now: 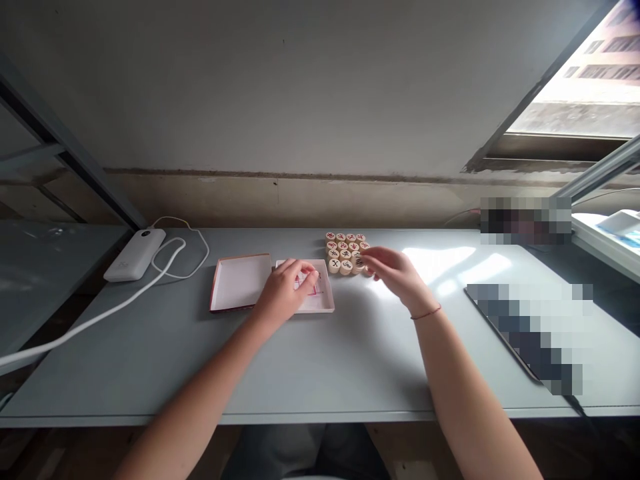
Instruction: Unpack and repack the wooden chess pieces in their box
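Several round wooden Chinese chess pieces (343, 246) are stacked in close rows toward the back of the desk, with red and black characters on their faces. At the right front corner of this group is my right hand (393, 270), its fingertips pinched on a Chinese chess piece (359, 261) with a black character. My left hand (285, 288) is over a shallow white box (326, 305) that has a sheet with red lines inside. Its fingers are curled toward the thumb; whatever they hold, if anything, is hidden.
Left of the box lies its open lid (240, 283), inner side up. A white power bank (135, 255) with a white cable (110, 310) is at the left. At the right, a flat dark-edged device (505, 337) is partly blurred out. The wall (280, 200) bounds the desk behind.
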`<state>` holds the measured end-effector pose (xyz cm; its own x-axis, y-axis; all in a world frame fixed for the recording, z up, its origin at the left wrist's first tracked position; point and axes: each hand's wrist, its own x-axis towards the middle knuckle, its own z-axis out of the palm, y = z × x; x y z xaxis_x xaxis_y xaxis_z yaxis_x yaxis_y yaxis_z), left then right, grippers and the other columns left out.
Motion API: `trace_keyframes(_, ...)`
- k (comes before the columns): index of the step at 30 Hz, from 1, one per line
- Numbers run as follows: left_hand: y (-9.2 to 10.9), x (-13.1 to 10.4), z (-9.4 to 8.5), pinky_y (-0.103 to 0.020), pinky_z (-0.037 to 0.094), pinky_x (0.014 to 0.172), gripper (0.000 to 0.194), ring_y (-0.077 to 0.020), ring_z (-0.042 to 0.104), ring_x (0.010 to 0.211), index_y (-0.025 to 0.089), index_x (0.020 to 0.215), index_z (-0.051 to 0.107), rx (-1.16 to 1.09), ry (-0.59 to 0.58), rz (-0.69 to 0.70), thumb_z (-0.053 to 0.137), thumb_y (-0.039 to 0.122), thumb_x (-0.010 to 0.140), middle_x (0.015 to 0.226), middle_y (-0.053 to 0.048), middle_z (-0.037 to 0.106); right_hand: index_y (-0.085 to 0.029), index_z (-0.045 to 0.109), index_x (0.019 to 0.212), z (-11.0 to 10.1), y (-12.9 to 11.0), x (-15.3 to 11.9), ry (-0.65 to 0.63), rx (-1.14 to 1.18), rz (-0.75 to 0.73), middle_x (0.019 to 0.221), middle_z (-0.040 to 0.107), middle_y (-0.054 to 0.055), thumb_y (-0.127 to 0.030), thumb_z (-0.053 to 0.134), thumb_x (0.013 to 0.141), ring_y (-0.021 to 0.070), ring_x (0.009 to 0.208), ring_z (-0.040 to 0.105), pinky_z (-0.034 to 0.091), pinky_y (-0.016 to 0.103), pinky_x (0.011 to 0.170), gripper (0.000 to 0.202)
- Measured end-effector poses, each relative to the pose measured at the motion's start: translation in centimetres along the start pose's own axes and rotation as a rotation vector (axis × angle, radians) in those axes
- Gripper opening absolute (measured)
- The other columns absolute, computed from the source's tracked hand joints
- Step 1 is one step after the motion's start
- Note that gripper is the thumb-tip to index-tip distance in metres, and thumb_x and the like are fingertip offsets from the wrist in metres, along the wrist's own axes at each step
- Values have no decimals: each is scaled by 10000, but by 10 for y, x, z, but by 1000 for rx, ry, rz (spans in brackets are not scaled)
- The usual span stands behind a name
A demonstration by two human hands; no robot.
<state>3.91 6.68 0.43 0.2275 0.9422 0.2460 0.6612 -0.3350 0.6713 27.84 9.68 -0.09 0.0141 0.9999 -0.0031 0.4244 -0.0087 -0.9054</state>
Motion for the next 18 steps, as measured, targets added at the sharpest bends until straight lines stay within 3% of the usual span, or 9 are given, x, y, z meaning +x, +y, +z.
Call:
trace_keyframes(3, -10, 4, -13, -281, 467, 761, 178, -165, 599, 822, 226, 910, 619, 206, -7, -57, 461, 307, 900, 961, -22, 628, -152, 681, 886, -20, 19, 11, 153, -153, 129, 859, 695, 99, -403, 595, 723, 167, 667, 596, 459, 274, 549, 311)
trace_keyframes(8, -22, 7, -29, -277, 462, 693, 229, -161, 606, 759, 250, 969, 628, 363, -97, -204, 426, 335, 901, 1001, -27, 589, -151, 677, 830, -24, 35, 15, 124, -255, 171, 780, 689, 84, -388, 595, 699, 157, 610, 586, 446, 273, 538, 282)
trace_keyframes(15, -22, 7, -32, -284, 465, 702, 243, -180, 614, 804, 258, 982, 628, 371, -160, -240, 421, 353, 897, 1016, -31, 574, -157, 673, 827, -18, 33, 15, 108, -309, 153, 823, 699, 94, -417, 582, 720, 174, 635, 613, 461, 290, 575, 295)
trace_keyframes(18, -18, 5, -37, -288, 467, 736, 256, -200, 620, 892, 263, 1031, 620, 373, -184, -244, 425, 370, 903, 1080, -40, 572, -169, 661, 819, -18, 24, 12, 225, -338, 117, 834, 698, 91, -395, 550, 752, 184, 672, 613, 462, 296, 609, 261)
